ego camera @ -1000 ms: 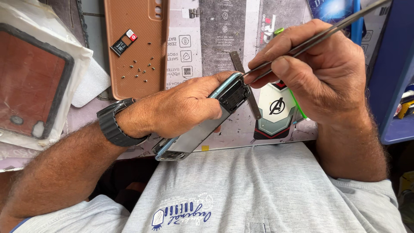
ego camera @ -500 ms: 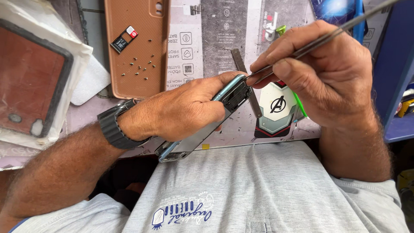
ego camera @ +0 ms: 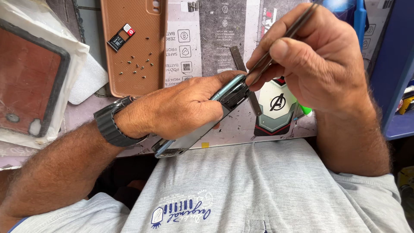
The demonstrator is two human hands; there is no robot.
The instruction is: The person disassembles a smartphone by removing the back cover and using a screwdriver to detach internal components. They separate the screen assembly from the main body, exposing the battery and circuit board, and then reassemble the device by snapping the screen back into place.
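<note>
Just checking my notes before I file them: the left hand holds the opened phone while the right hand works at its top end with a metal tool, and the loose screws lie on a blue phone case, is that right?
Not quite: in the head view the loose screws lie on a brown phone case, not a blue one. The rest stands: the left hand holds the opened phone, and the right hand works at its top end with a metal tool.

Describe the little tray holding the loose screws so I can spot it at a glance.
Start at the left hand gripping the opened phone, then look straight up the bench. There lies a tan-brown phone case, inside up, serving as the tray. Tiny screws and a small black card tray rest on it; the white-wrapped reddish panel beside it carries none.
</note>
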